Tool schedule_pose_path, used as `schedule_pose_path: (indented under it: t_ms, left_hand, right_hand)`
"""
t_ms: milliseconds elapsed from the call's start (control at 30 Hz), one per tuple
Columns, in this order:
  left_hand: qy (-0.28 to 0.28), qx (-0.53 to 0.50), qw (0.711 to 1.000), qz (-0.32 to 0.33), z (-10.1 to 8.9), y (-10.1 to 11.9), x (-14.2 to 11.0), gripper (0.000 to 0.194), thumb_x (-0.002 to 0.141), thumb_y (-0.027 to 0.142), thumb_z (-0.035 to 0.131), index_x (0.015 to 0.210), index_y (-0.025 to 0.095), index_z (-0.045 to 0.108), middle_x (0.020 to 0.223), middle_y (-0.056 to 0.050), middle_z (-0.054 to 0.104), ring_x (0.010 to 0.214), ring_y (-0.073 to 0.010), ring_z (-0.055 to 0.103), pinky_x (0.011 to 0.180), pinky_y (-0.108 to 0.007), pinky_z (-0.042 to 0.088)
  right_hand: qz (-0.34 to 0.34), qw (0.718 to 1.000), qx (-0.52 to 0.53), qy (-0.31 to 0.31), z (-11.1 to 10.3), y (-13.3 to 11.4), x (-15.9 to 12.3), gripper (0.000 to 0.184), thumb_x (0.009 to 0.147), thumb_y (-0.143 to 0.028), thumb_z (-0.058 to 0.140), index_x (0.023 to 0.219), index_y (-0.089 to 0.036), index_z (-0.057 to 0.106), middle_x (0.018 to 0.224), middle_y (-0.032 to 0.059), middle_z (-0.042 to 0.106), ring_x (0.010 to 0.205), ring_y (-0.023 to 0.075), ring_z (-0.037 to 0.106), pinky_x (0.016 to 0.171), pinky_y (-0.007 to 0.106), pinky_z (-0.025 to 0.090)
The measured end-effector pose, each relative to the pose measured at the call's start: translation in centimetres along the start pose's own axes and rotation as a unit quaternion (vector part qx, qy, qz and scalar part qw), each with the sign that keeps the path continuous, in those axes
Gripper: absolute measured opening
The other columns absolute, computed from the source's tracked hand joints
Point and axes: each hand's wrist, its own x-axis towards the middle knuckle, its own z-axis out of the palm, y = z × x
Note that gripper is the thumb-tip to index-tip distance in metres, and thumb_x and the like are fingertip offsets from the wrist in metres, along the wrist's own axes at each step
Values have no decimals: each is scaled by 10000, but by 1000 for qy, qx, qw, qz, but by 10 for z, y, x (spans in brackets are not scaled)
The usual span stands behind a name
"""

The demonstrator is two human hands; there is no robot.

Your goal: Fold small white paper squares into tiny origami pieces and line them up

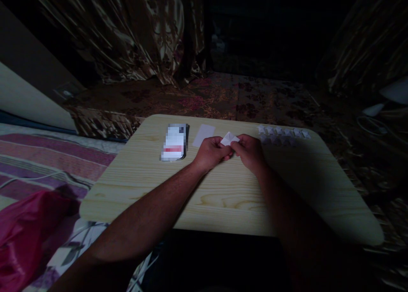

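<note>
A small piece of folded white paper (229, 138) is held between both hands above the middle of the table. My left hand (212, 151) grips its left side, thumb and fingers closed on it. On the other side, my right hand (250, 151) pinches the paper's right corner with the thumb on top. Creases and a pointed top show on the paper; its lower part is hidden by the thumbs. To the right of my right hand lie several small folded paper pieces (279, 131) in two rows. Beyond my left hand rests a flat stack or sheet of white paper (204, 134).
A phone (174, 142), its screen blurred out, lies on the left of the wooden table (229, 198). Left of the table are a striped bedsheet (47, 156), a pink bag or cloth (28, 232) and a white cable (38, 178). Curtains (159, 28) hang behind.
</note>
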Motion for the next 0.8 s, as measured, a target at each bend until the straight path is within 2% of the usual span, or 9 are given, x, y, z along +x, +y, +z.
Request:
schedule_pose_path:
  t_ms: [167,433,633,800]
  left_hand:
    - [-4,0,1000,-4,0,2,0,205,669,268,732,745,115,618,663,-40,678,511,-88,576,481,-188,420]
    - [-17,21,999,17,-2,-1,1,191,694,278,707,751,116,625,658,-38,675,518,-86,566,490,-188,408]
    - [-7,35,999,10,-3,-1,0,192,681,281,707,748,119,629,638,-32,666,502,-83,550,470,-184,380]
    - [-11,47,999,9,-2,1,-1,202,674,288,707,753,120,627,635,-26,665,499,-83,546,464,-184,369]
  right_hand:
    - [12,1000,21,-16,-2,0,1,163,731,-322,597,740,-162,622,530,-33,561,478,103,487,453,218,329]
    - [21,998,52,-26,-1,4,1,159,730,-326,586,723,-169,607,513,-42,543,475,101,481,490,223,365]
    - [17,999,20,-18,-1,0,-1,140,692,-291,598,740,-162,625,531,-38,556,478,101,466,448,220,309]
    - [16,1000,21,-17,0,2,-1,150,693,-305,584,727,-164,620,532,-36,544,482,105,458,454,224,314]
